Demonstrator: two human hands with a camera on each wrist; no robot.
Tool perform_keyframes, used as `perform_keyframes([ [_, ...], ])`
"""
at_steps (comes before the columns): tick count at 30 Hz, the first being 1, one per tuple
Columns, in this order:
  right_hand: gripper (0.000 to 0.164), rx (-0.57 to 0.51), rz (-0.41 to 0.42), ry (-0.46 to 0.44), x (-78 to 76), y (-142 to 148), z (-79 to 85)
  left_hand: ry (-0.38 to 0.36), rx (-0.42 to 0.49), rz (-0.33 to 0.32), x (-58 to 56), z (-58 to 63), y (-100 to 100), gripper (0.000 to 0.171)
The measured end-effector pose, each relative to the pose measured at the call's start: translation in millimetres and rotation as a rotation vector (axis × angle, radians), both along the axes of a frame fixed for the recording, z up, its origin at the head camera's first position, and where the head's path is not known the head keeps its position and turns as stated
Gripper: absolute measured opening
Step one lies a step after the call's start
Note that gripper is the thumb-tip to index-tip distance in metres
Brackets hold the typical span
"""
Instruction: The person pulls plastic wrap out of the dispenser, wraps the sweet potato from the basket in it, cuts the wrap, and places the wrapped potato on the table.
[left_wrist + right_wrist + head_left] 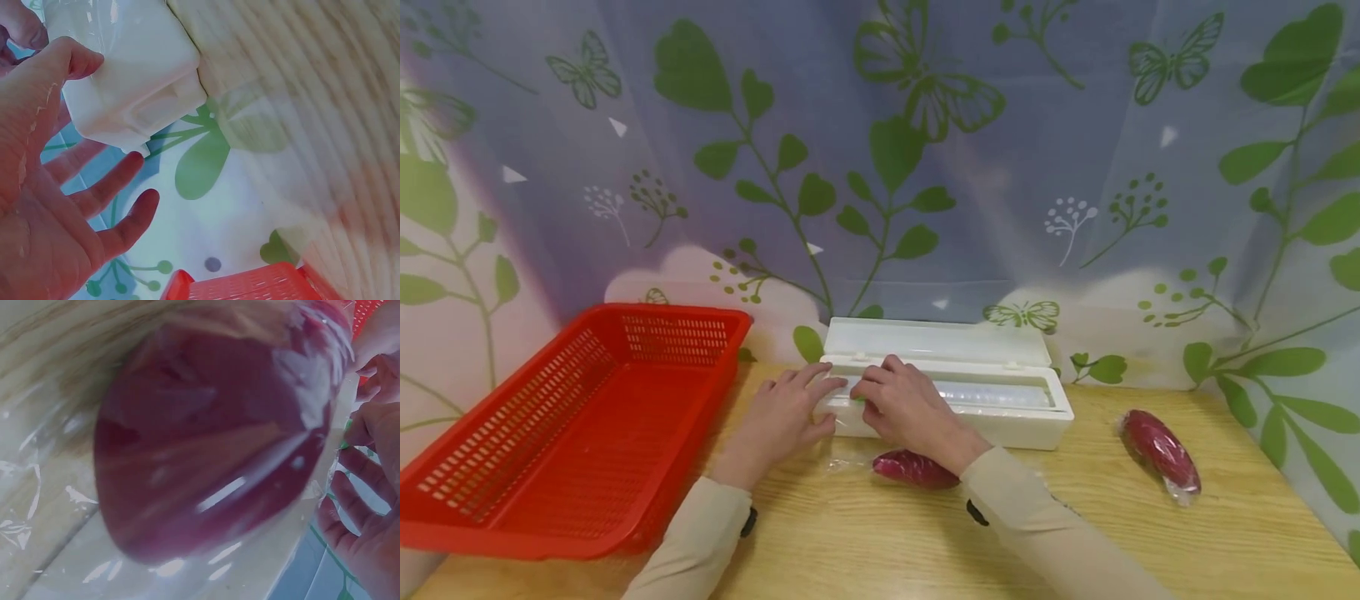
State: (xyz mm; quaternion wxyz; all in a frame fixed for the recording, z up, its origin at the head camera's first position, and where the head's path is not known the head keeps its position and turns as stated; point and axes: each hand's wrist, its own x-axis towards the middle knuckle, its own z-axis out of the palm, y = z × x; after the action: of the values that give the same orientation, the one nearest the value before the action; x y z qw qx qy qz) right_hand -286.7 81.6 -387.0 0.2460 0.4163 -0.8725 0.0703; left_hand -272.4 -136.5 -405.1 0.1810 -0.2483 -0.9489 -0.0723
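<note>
A white cling film dispenser [1000,427] stands with its lid [936,340] raised, and a roll of clear film [992,393] shows inside. At its left end is my left hand [778,418], thumb against the front wall and the other fingers spread loosely. My right hand [906,404] reaches over the front edge and pinches a small green slide cutter [857,400] between thumb and fingertips. Below the right wrist a purple-red oblong vegetable [913,469], like a sweet potato, lies under clear film. It fills much of the right wrist view, blurred.
On the left stands a red plastic basket [688,433] with slotted walls. A second purple-red vegetable [1160,454], wrapped in film, lies at the right of the wooden table [820,550]. A patterned curtain [880,200] hangs right behind the dispenser.
</note>
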Motion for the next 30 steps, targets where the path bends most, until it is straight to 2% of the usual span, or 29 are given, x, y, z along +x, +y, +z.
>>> perform_keyframes([
  [8,0.021,0.019,-0.049,-0.04,1.7,-0.5,4.2,0.007,0.002,0.022,0.0,-0.2,0.6,0.046],
  [17,0.019,0.048,-0.095,-0.009,7.8,6.8,3.3,0.121,-0.069,0.037,3.4,-2.7,3.1,0.044],
  [30,0.02,0.104,-0.146,-0.027,9.5,16.0,3.2,0.178,-0.082,0.077,4.3,-8.8,7.2,0.041],
])
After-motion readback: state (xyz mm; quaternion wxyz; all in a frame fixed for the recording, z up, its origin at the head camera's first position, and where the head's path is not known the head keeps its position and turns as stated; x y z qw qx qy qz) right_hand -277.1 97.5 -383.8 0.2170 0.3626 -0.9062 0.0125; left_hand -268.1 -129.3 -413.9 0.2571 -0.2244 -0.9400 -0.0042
